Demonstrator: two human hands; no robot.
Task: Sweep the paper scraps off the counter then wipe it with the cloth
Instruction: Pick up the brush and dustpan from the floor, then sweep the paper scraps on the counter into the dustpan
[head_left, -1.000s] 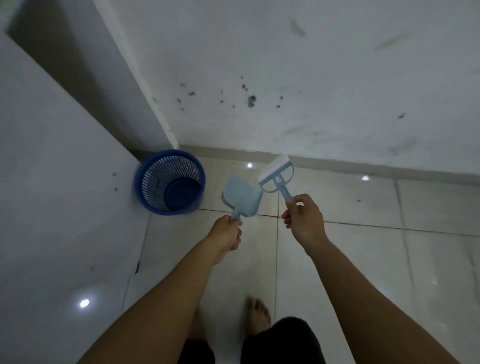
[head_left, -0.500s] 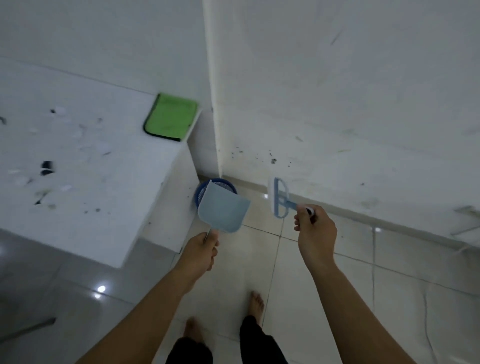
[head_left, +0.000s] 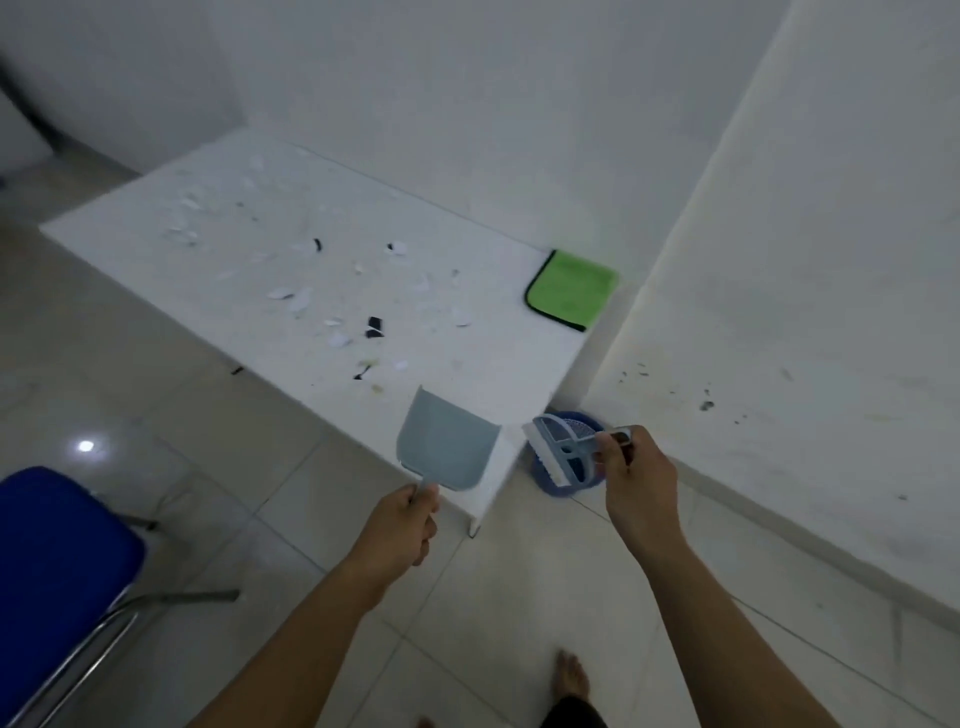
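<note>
A white counter (head_left: 483, 332) stands in the corner, strewn with several white and black paper scraps (head_left: 337, 322). A green cloth (head_left: 570, 288) with a dark edge lies flat at its right end by the wall. My left hand (head_left: 404, 525) grips the handle of a pale blue dustpan (head_left: 447, 441), whose blade hangs over the counter's near corner. My right hand (head_left: 636, 478) grips the handle of a small blue hand brush (head_left: 558, 451), its white bristles pointing left, held off the counter's right edge above the bin.
A blue mesh bin (head_left: 587, 428) sits on the floor under the counter's right end, against the wall. A blue chair (head_left: 57, 561) with a metal frame stands at the lower left. White walls close the back and right. My bare foot (head_left: 570, 675) is on the tiles.
My view has swung left and up from the bin and wall to take in the whole counter. Both hands kept hold of their tools, and the dustpan now hangs over the counter's near corner.
</note>
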